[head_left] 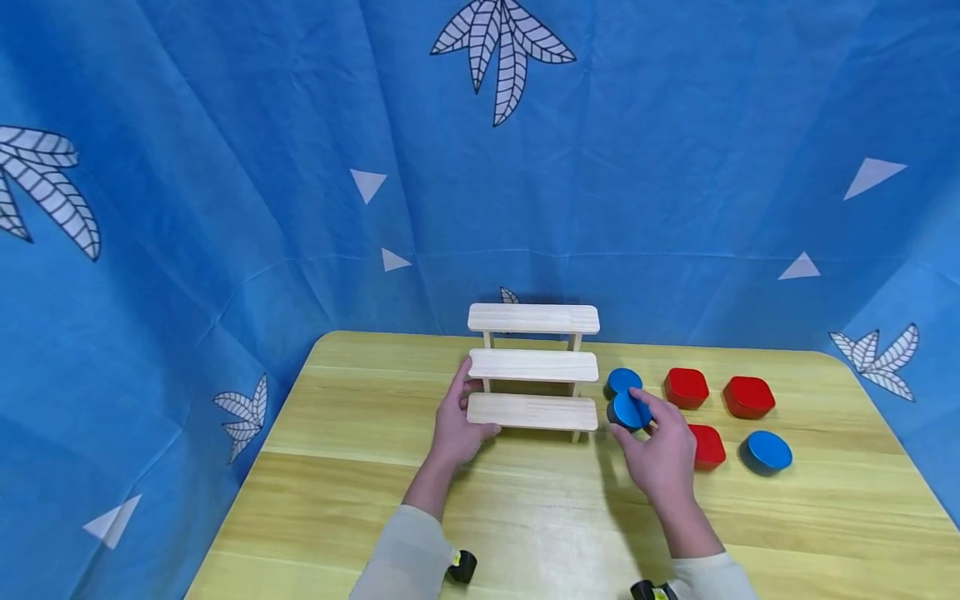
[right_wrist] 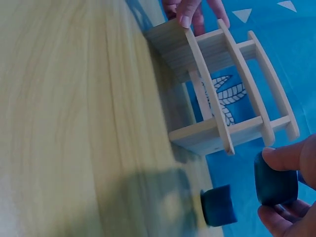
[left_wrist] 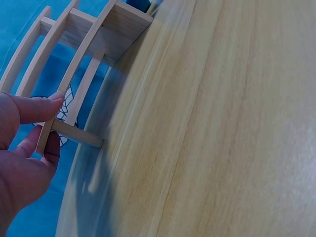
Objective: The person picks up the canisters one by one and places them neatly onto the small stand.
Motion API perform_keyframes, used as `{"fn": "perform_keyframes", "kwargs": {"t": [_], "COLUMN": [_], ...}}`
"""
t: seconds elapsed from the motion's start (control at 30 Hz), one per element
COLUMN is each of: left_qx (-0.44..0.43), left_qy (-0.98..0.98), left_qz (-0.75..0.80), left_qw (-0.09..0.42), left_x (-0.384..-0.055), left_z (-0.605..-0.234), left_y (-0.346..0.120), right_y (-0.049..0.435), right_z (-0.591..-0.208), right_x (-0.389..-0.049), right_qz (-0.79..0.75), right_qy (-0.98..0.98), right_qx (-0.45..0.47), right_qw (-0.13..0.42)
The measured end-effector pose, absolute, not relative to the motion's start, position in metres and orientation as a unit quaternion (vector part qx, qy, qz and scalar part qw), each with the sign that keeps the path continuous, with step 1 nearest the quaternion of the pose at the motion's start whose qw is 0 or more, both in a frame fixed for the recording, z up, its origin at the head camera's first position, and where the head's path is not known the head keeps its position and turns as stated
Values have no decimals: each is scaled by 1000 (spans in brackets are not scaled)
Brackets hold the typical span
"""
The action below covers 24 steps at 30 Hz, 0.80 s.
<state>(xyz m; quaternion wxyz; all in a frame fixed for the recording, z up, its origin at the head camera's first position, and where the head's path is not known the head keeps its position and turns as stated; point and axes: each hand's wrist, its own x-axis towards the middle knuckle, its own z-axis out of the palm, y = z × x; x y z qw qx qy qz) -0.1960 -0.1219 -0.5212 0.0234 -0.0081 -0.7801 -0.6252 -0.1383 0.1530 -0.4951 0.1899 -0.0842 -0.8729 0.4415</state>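
A three-step wooden rack [head_left: 532, 365] stands near the table's far edge. My left hand [head_left: 459, 429] grips the left end of its lowest shelf [left_wrist: 81, 59], thumb on one side of the board and fingers on the other. On the rack's right, my right hand [head_left: 663, 446] pinches a short blue cylinder [right_wrist: 271, 183] between thumb and fingers. That cylinder is raised off the table, level with the rack's right end. Just behind it in the head view, a second blue cylinder [head_left: 622, 381] rests on the table.
Red rounded-square blocks lie on the right: one at the back [head_left: 686, 387], another farther right [head_left: 749, 397], and a third [head_left: 707, 447] partly behind my right hand. A third blue cylinder [head_left: 766, 452] sits beyond them. A blue patterned cloth [head_left: 480, 192] hangs behind the wooden table [head_left: 540, 517].
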Motion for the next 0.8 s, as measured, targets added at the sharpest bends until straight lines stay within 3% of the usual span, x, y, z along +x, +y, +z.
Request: {"fn": "perform_keyframes", "kwargs": {"t": [0.8], "left_qx": [-12], "left_qy": [-787], "left_qz": [-616], "left_qw": [29], "left_x": [-195], "left_z": [-521], "left_y": [-123], "right_y": [138], "right_z": [-469], "right_x": [-147], "right_qz": [463], "right_qy": [-854], "right_qx": [-37], "right_qw": [234]}}
